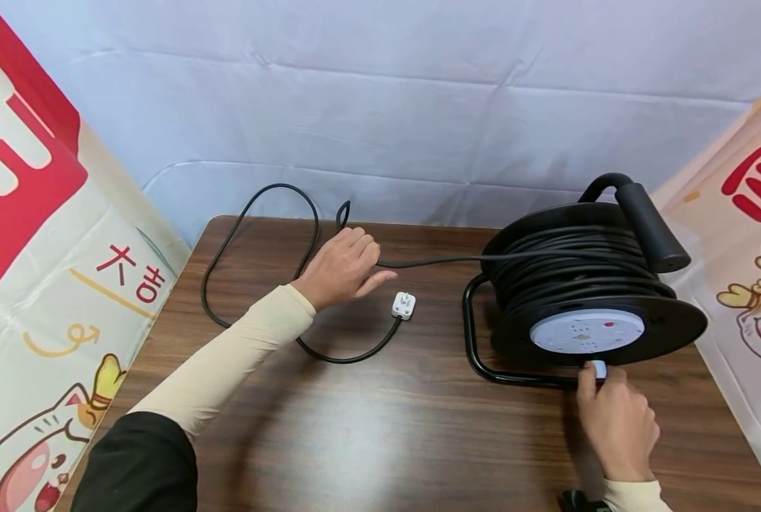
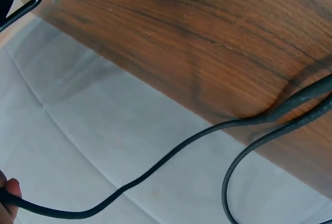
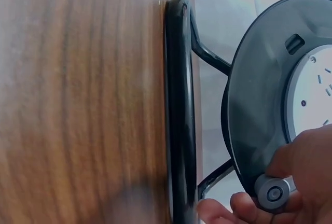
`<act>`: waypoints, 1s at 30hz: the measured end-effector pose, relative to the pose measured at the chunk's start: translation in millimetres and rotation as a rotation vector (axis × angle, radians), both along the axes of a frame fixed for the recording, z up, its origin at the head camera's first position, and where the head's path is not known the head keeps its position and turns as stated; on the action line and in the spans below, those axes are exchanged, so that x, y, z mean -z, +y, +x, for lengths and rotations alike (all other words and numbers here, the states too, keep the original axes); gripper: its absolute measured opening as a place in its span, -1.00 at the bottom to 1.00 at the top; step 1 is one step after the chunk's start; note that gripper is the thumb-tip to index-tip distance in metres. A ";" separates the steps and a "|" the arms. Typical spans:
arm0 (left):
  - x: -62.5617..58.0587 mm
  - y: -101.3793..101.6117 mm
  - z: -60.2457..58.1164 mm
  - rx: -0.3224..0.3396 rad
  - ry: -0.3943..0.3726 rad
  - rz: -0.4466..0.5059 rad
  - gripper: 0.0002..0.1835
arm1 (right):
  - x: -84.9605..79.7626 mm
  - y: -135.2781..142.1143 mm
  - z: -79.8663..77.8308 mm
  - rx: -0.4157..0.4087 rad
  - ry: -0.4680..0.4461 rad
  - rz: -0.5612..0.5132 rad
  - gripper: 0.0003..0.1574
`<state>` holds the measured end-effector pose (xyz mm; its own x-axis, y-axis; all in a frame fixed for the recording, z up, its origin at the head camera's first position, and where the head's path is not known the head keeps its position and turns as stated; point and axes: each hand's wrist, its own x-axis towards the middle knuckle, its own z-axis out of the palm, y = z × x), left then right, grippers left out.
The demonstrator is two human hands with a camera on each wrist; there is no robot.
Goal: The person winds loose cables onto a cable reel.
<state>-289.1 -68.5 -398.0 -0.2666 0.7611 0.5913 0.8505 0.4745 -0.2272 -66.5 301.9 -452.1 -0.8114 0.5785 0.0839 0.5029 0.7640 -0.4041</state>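
At the right of the work area, the right hand (image 1: 619, 419) is clamped on the pale crank knob (image 1: 600, 369), thumb and fingers closing about it at the lower edge of the reel's front flange. Directly beyond this grip stands the black cable reel (image 1: 511, 331), upright, with many turns of cable wound on its drum. Just above the gripped knob sits a round white socket panel (image 1: 587, 331) bearing a red spot. Beside the same hand, to its left, the tubular frame (image 1: 473, 334) rests on the wooden table (image 1: 470, 441); above and beyond the hand, a carrying handle (image 1: 651, 227) tops the reel. Well apart to the left, the left hand (image 1: 345, 267) has its fingers curled round the black cable (image 1: 432, 261), the thumb extended towards the reel. From this second grip the cable runs right to the drum. Near the left hand, right of it and closer to the person, a white plug (image 1: 403, 306) lies with its pins visible. Left of that hand, slack cable forms a wide loop; a small loop rises just behind it, before a pale cloth (image 1: 380, 121).
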 end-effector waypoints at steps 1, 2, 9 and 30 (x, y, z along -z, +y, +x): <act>0.5 1.3 0.2 0.008 0.013 0.004 -0.54 | 0.4 -0.1 0.2 -0.002 0.001 0.002 -0.39; 0.6 2.3 0.2 0.015 0.025 0.008 -0.55 | 0.9 -0.1 0.4 -0.006 0.005 0.003 -0.39; -3.0 -4.2 -5.9 0.019 0.005 0.048 -0.62 | 4.3 -1.6 1.3 -0.034 0.044 0.013 -0.43; 2.8 -4.3 -1.8 0.028 0.024 0.059 -0.66 | 10.8 -10.9 -1.0 -0.071 0.047 0.008 -0.47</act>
<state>-290.8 -72.8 -400.8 -0.2306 0.7316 0.6416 0.8582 0.4637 -0.2203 -67.5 291.0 -462.9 -0.8455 0.5187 0.1270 0.4281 0.8004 -0.4196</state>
